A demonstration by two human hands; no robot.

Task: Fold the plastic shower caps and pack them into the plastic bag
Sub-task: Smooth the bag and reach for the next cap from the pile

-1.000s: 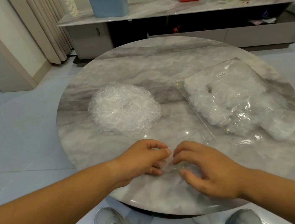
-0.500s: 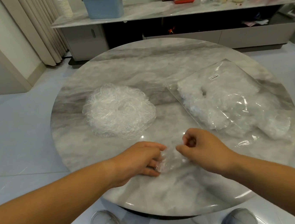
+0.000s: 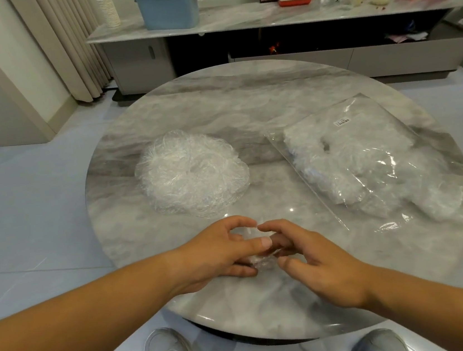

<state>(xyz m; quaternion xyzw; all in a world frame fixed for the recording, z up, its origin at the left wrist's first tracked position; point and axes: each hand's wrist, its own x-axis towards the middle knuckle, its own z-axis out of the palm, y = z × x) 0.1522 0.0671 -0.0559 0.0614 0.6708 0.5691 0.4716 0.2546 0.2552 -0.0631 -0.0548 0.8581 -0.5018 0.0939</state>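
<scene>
Closest to the desk edge, left hand pinches the small folded shower cap; right hand has just let go, fingers spread. Looks ready for bagging. Further back: loose cap pile, half-filled plastic bag.

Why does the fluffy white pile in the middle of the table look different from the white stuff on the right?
The loose pile of shower caps lies bare on the round table, while the packed shower caps sit inside a clear plastic bag. The loose pile is round and puffy; the packed ones are spread long and flatter under shiny plastic. Only the bag carries a small label. Both are crinkly, see-through white.
</scene>
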